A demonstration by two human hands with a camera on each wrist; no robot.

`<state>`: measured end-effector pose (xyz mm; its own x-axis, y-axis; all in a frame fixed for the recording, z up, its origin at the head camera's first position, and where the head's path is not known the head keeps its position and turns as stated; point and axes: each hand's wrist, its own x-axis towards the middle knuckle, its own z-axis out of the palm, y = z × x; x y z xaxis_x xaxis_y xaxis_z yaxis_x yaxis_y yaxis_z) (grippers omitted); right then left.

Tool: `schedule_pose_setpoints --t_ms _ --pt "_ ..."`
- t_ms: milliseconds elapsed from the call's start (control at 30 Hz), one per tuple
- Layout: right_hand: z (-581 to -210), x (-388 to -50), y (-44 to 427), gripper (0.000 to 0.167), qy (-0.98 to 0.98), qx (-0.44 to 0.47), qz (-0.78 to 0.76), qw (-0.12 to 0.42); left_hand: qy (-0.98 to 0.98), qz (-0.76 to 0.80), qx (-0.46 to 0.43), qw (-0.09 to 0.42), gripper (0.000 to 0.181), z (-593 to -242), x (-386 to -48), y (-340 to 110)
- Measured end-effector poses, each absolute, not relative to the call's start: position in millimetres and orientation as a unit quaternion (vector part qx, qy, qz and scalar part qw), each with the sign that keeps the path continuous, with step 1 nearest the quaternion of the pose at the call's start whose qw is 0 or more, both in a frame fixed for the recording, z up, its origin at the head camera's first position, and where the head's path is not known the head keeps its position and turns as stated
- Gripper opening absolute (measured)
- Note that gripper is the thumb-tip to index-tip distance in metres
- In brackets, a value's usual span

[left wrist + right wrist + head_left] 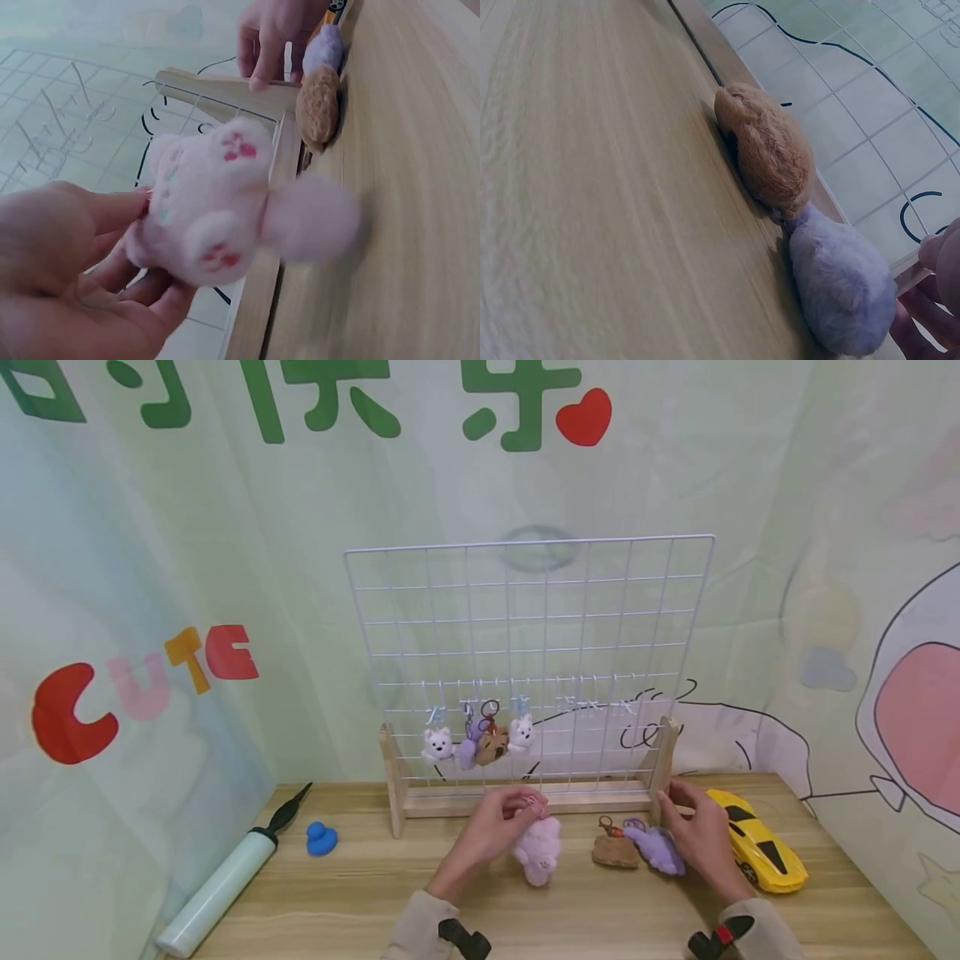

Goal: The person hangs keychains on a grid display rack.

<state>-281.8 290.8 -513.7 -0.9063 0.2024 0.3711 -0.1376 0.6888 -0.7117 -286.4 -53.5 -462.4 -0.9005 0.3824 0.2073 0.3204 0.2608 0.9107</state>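
My left hand (489,832) pinches the top of a pink plush keychain (540,852) in front of the rack. In the left wrist view, the pink plush (199,199) shows reddish paw pads and a round ball-like part. My right hand (703,831) grips the right wooden leg (663,760) of the wire grid rack (525,543), thumb and fingers on either side. Beside that hand, a purple plush keychain (657,849) lies on the table next to a brown one (617,852). Both also appear in the right wrist view, where the hand is mostly cut off.
White plush keychains (438,745), a hanging purple one (467,753) and a hanging brown one (492,747) are on the rack's left hooks. A yellow toy car (761,847) stands at right. At left are a blue toy duck (321,839) and a pale green hand pump (221,893).
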Motion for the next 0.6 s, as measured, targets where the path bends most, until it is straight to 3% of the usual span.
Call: schedule_pose_setpoints --t_ms 600 --pt "-514 -282 291 0.042 -0.892 -0.014 0.395 0.220 0.717 0.660 0.190 -0.119 0.020 -408 -274 -25"
